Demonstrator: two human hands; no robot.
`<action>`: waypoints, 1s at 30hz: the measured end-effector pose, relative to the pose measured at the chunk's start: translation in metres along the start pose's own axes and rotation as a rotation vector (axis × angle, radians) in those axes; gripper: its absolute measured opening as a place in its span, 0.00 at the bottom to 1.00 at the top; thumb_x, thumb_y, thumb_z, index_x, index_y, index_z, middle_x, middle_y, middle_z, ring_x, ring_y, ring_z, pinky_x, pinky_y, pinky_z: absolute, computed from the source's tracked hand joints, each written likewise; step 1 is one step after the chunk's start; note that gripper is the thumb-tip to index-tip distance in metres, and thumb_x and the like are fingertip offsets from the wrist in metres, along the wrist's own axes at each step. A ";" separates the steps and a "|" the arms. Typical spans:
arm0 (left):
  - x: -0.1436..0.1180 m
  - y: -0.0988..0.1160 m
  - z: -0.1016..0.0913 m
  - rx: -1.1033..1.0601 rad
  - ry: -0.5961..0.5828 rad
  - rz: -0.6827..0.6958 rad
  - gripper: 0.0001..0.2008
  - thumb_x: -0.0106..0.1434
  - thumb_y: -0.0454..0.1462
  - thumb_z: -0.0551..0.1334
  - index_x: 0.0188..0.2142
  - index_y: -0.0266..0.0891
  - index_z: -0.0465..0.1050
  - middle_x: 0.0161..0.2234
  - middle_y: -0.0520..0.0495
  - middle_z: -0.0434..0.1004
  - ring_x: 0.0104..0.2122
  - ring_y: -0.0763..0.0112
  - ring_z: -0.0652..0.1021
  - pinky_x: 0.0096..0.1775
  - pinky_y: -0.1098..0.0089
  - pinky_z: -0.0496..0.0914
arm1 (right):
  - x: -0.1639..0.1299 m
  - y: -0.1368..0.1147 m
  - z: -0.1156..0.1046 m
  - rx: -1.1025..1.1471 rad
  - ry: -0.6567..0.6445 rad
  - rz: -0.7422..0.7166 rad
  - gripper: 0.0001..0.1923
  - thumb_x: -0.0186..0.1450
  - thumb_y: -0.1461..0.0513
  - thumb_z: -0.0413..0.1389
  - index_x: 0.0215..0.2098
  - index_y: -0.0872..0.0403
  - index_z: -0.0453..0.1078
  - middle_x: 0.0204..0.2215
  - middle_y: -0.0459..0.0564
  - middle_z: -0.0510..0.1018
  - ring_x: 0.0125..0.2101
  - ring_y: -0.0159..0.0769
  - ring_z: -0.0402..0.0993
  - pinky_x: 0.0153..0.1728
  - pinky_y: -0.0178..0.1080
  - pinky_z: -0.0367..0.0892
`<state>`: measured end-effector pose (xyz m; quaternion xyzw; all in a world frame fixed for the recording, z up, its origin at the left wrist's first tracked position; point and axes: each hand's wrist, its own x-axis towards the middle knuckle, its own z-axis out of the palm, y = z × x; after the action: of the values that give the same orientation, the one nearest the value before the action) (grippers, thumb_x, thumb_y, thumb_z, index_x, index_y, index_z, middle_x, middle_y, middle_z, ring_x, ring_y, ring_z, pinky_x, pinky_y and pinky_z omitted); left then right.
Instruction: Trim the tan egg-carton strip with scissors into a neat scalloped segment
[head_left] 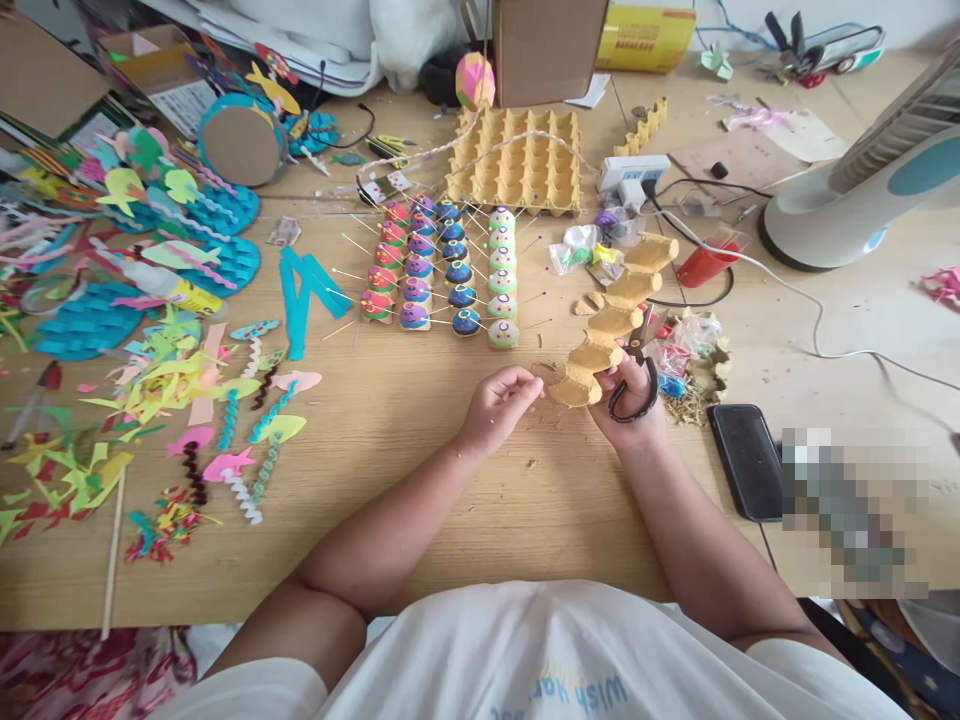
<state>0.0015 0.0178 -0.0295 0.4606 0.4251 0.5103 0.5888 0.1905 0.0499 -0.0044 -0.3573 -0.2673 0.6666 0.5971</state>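
My right hand (pixel 634 398) is closed on a strip of tan egg carton (pixel 611 322) and also has black-handled scissors (pixel 637 365) hooked on it. The strip is a single row of cups, slanting away from me. To its left, my left hand (pixel 504 405) is closed, thumb and forefinger pressed together by the strip's near end. A thin carton shred (pixel 549 374) lies close to those fingertips; whether they pinch it I cannot make out. Beyond my hands stand rows of painted carton caterpillars: red (pixel 382 278), purple (pixel 416 290), blue (pixel 460 270) and pale green (pixel 503 280), with pins as feelers.
An uncut egg tray (pixel 517 150) lies at the back. Right are carton trimmings (pixel 694 400), a phone (pixel 739 460), a red cup (pixel 705 262), a power strip (pixel 626 172) and a white fan (pixel 847 190). Paper scraps (pixel 172 375) and paper fish (pixel 232 465) cover the left side.
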 end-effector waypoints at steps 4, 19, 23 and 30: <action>-0.002 0.003 0.003 0.023 0.001 0.023 0.13 0.64 0.47 0.71 0.39 0.40 0.79 0.34 0.49 0.78 0.34 0.72 0.74 0.37 0.71 0.69 | 0.001 -0.001 0.000 -0.037 0.020 0.013 0.19 0.57 0.53 0.72 0.34 0.47 0.67 0.21 0.36 0.58 0.19 0.25 0.49 0.21 0.33 0.57; 0.006 0.001 0.002 -0.309 -0.025 -0.052 0.32 0.62 0.55 0.71 0.60 0.46 0.71 0.50 0.45 0.79 0.50 0.63 0.80 0.50 0.66 0.73 | -0.016 0.024 0.005 -0.132 -0.154 0.189 0.24 0.54 0.54 0.76 0.41 0.48 0.70 0.24 0.36 0.67 0.21 0.23 0.58 0.22 0.31 0.57; 0.005 0.006 0.003 -0.409 -0.083 -0.142 0.27 0.63 0.58 0.69 0.52 0.44 0.75 0.43 0.44 0.83 0.46 0.58 0.83 0.45 0.61 0.77 | -0.023 0.024 0.009 -0.283 -0.212 0.201 0.23 0.53 0.56 0.76 0.38 0.49 0.70 0.27 0.38 0.71 0.22 0.23 0.62 0.23 0.31 0.58; 0.009 0.008 -0.001 -0.432 -0.039 -0.227 0.28 0.61 0.65 0.64 0.45 0.47 0.76 0.36 0.45 0.83 0.40 0.53 0.84 0.37 0.56 0.78 | -0.020 0.020 0.008 -0.411 -0.220 0.080 0.24 0.53 0.57 0.76 0.41 0.47 0.70 0.32 0.41 0.77 0.30 0.30 0.72 0.34 0.35 0.70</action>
<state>-0.0003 0.0269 -0.0225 0.2831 0.3438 0.5106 0.7355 0.1729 0.0284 -0.0120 -0.4069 -0.4464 0.6562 0.4523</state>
